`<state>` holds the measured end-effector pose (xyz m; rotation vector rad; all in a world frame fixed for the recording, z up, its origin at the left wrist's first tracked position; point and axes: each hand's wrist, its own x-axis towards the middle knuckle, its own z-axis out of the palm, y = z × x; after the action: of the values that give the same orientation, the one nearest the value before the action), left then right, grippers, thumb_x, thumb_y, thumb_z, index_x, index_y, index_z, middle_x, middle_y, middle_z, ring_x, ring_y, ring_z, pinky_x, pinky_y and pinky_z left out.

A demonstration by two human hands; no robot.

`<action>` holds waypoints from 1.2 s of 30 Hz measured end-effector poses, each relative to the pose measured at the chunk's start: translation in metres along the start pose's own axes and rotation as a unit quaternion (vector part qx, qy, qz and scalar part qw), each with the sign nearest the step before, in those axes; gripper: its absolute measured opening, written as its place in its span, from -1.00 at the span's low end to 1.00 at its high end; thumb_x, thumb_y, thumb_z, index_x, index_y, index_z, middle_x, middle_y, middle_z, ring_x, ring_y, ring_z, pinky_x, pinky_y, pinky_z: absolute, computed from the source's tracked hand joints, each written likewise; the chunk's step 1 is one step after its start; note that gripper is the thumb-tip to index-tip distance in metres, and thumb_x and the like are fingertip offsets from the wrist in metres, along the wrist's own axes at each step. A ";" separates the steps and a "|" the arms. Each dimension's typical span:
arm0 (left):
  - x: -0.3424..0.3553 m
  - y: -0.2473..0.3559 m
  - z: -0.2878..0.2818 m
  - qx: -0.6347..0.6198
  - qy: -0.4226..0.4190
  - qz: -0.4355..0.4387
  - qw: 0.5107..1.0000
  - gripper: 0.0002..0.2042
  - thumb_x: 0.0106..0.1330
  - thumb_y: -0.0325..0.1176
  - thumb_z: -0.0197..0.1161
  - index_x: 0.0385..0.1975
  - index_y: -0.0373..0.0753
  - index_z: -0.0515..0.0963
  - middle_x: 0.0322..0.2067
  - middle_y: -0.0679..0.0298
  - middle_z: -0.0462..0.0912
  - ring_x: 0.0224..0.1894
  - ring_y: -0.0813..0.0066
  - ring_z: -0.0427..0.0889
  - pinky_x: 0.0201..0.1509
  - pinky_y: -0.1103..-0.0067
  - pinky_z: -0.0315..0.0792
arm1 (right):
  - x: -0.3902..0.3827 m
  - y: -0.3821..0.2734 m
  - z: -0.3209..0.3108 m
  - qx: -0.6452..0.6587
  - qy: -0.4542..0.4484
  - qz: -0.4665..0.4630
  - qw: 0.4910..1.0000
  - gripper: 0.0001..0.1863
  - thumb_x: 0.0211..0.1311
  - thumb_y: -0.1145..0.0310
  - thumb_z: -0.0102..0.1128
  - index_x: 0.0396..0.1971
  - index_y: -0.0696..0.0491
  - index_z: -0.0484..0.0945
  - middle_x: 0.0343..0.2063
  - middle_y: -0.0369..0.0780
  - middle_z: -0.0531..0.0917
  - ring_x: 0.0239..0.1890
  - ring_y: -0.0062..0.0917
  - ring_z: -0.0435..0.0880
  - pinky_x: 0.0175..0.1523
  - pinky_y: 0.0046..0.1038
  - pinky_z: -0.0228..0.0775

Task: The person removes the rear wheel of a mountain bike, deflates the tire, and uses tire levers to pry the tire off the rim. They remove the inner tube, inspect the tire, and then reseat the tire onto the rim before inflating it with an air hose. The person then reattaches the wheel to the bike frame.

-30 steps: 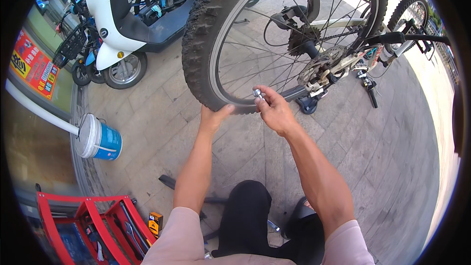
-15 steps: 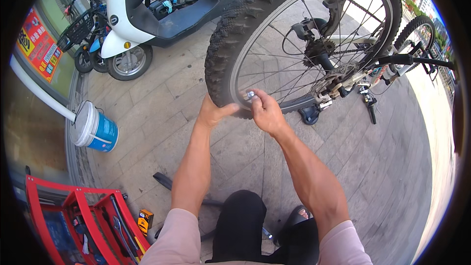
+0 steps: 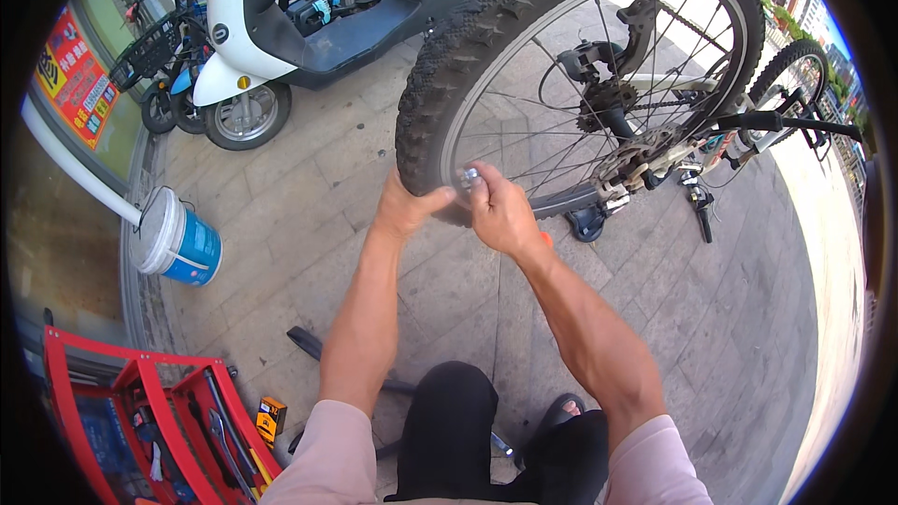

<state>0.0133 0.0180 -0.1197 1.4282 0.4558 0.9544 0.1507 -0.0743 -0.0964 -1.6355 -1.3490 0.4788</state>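
Note:
A bicycle stands upside down, its knobby rear tyre (image 3: 426,122) raised before me. My left hand (image 3: 404,209) is closed round the tyre's near lower side, thumb by the rim. Beside it, my right hand (image 3: 502,215) is closed on a small silver metal piece (image 3: 470,178) at the inner edge of the rim (image 3: 451,136). A bit of orange shows by my right wrist; whether it belongs to the metal piece I cannot tell. The fingers hide most of what is held. The bicycle saddle (image 3: 586,224) rests on the paving.
A red tool rack (image 3: 150,355) with wrenches stands lower left, beside a small yellow-and-black box (image 3: 270,418). Beyond are a blue-and-white bucket (image 3: 192,243) and a white scooter (image 3: 224,47). A black rubber strip (image 3: 304,341), perhaps an inner tube, lies on the ground near my knees.
My right hand and the metal piece have shifted slightly left and up along the rim. The orange bit now shows by my wrist. My left hand keeps its hold; the view has shifted a little.

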 end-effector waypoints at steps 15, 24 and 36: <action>0.001 -0.002 0.000 -0.004 0.013 -0.005 1.000 -0.59 -0.13 -0.56 0.29 -0.18 -0.32 0.45 -0.29 0.24 0.57 -0.21 0.47 0.55 -0.04 0.52 0.43 | 0.000 0.004 0.008 -0.006 0.027 -0.035 0.999 -0.73 0.21 0.36 -0.18 -0.13 0.10 0.37 -0.49 0.10 0.56 -0.37 0.05 0.52 -0.24 -0.06 0.32; 0.000 0.000 0.001 -0.011 0.025 -0.003 1.000 -0.56 -0.13 -0.57 0.29 -0.14 -0.31 0.43 -0.27 0.25 0.56 -0.20 0.47 0.55 -0.06 0.53 0.43 | 0.001 0.003 0.008 -0.045 0.016 -0.039 0.998 -0.72 0.18 0.39 -0.14 -0.11 0.12 0.35 -0.52 0.12 0.55 -0.40 0.07 0.52 -0.26 -0.03 0.32; 0.000 0.002 0.001 0.005 0.015 -0.001 1.000 -0.55 -0.13 -0.54 0.30 -0.13 -0.30 0.42 -0.25 0.25 0.55 -0.19 0.46 0.55 -0.06 0.50 0.43 | 0.001 0.008 0.011 -0.051 0.033 -0.062 0.996 -0.72 0.18 0.40 -0.13 -0.11 0.14 0.32 -0.53 0.13 0.55 -0.44 0.08 0.52 -0.29 -0.02 0.31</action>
<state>0.0138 0.0175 -0.1175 1.4251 0.4842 0.9743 0.1468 -0.0692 -0.1078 -1.6237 -1.4364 0.2828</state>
